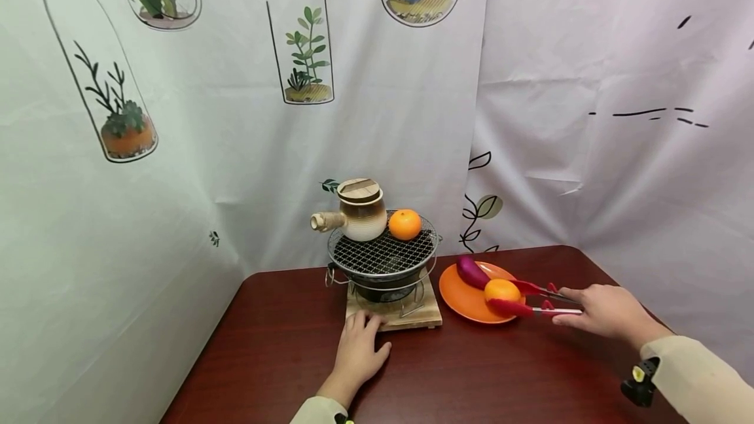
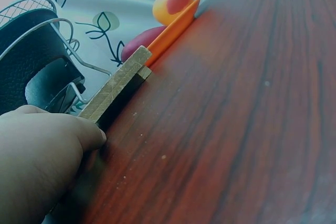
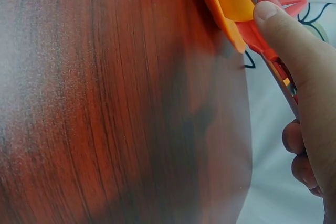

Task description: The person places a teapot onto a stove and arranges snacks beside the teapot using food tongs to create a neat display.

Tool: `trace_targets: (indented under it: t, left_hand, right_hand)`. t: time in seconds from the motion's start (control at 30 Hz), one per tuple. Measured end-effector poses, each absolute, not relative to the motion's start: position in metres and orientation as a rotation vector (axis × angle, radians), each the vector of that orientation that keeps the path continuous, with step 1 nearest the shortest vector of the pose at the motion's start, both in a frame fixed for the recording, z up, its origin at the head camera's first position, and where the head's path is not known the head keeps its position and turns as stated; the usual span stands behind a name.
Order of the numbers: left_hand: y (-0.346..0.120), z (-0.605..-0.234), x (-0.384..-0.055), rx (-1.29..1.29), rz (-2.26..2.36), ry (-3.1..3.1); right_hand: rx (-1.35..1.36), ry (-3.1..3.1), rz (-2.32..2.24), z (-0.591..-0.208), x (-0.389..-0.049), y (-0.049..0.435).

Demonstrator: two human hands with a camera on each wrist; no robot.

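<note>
On the R side of the table [image 1: 471,375], the R hand [image 1: 607,311] grips red-tipped tongs [image 1: 511,308], thumb one side & curled fingers the other, prob. b/c a squeeze there brings both tips in on the fruit. Tips sit either side of an orange [image 1: 502,290] on the orange plate [image 1: 462,298], one behind, one in front, so it looks cradled rather than poked; can't tell how firm the pinch is, or if the fruit is a touch off the plate. A purple eggplant [image 1: 471,271] lies next to it, toward the plate's far L edge, out of the tongs' way. L hand [image 1: 358,353] isn't clenched: fingers rest on the front L part of the wooden board [image 1: 421,320], thumb spread out to the side, likely to steady the board w/ the stove above it. That board sits under the round stove [image 1: 383,286], maybe to keep heat off the tabletop. On its wire mesh [image 1: 379,255], a lidded pot [image 1: 363,224] stands back L w/ its handle pointing L, past the rim, prob. for easy reach; a second orange [image 1: 405,224] is just beside it, R, leaving the mesh's front part bare.
</note>
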State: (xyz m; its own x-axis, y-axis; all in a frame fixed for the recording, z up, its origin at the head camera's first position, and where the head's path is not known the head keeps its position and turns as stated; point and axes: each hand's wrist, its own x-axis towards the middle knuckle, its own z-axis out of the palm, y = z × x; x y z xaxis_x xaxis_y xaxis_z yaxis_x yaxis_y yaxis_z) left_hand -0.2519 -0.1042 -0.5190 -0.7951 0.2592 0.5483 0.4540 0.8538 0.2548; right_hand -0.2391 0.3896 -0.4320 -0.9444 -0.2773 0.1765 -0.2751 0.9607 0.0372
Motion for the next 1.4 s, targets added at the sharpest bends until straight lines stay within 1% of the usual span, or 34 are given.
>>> trace_targets:
  t: [0.4,0.7,1.07,1.4]
  left_hand:
    - [-0.104,-0.518,-0.251,-0.511,-0.528,-2.562]
    - [-0.104,-0.518,-0.251,-0.507,-0.523,-2.552]
    - [-0.104,-0.520,-0.253,-0.506,-0.531,-2.566]
    - [-0.105,-0.521,-0.254,-0.507,-0.529,-2.566]
  right_hand:
    - [0.429,-2.882,-0.039,-0.420,-0.240,0.389]
    - [0.429,-2.828,-0.060,-0.407,-0.246,0.381]
    - [0.431,-2.792,-0.062,-0.382,-0.253,0.372]
    - [0.442,-2.771,-0.081,-0.372,-0.258,0.358]
